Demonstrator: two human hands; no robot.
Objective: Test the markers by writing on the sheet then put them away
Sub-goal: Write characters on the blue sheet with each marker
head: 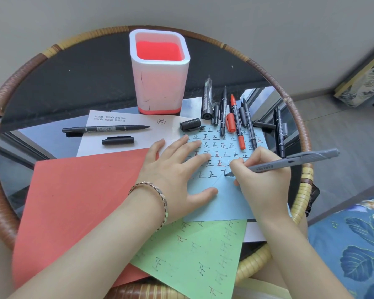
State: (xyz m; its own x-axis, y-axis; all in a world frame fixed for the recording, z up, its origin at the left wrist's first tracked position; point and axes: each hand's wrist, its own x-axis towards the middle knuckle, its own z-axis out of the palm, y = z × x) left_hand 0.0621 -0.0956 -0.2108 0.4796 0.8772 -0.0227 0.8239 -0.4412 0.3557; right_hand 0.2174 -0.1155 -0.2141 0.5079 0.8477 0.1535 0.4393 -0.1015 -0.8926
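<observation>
My right hand (pixel 260 182) grips a grey marker (pixel 289 161) with its tip pressed on the light blue sheet (pixel 227 201), which carries rows of black and red characters. My left hand (pixel 177 169) lies flat on that sheet with fingers spread, holding it down. Several uncapped markers, one of them the red marker (pixel 236 123), lie in a bunch at the sheet's far edge with loose caps (pixel 190 124) among them. A black marker (pixel 105 128) and its cap (pixel 117 140) rest on a white paper (pixel 138 139) to the left. The white and red pen holder (pixel 160 72) stands behind, nothing visible inside.
A red sheet (pixel 78 203) and a green sheet (pixel 192 253) with characters lie under my arms. Everything sits on a round glass table with a wicker rim (pixel 20 76). A blue floral cushion (pixel 352 251) is at the lower right.
</observation>
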